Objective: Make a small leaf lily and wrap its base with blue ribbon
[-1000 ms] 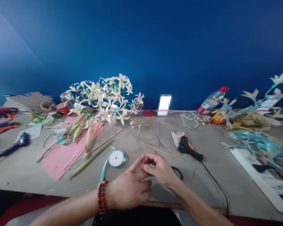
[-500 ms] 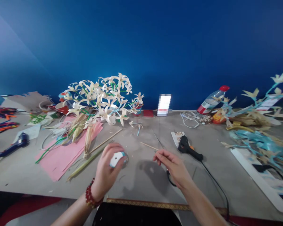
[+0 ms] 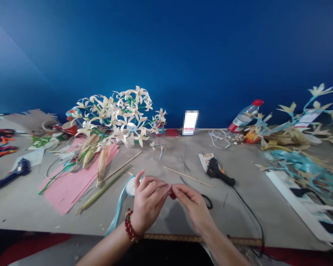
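Note:
My left hand (image 3: 148,199), with a red bead bracelet (image 3: 130,226) on its wrist, reaches across to my right hand (image 3: 191,201). Their fingertips meet in a pinch above the table. What they pinch, if anything, is too small to make out; a dark red spot shows there. Just left of my left hand lies a white spool of light blue ribbon (image 3: 130,186), its loose ribbon trailing to the table's front edge. A thin wooden stick (image 3: 188,176) lies beyond my hands. Scissors (image 3: 208,201) rest partly hidden behind my right hand.
A black glue gun (image 3: 220,173) and its cord lie to the right, beside a white power strip (image 3: 291,207). Pink sheets (image 3: 69,192) with dried husks lie left, near a blue glue gun (image 3: 13,171). White husk flowers (image 3: 124,114) and a tilted bottle (image 3: 244,117) stand behind.
My left hand has let go of the ribbon spool, which now lies on the table, and has moved right to meet my right hand's fingertips. The view has shifted slightly.

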Action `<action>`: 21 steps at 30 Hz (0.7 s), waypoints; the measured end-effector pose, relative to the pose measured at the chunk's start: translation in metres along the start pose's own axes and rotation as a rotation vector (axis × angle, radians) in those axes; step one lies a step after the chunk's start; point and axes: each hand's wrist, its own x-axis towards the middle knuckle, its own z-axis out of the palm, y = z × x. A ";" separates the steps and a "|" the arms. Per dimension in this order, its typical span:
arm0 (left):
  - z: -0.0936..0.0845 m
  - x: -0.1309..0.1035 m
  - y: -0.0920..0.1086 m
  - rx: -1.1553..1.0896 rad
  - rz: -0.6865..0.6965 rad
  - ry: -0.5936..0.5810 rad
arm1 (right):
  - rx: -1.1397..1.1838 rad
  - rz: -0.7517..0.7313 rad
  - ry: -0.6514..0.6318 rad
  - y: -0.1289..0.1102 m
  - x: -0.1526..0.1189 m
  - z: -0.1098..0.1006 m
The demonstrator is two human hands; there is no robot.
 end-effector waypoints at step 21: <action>-0.084 -0.047 -0.059 -0.005 -0.248 -0.135 | -0.074 -0.041 0.120 -0.006 -0.009 -0.061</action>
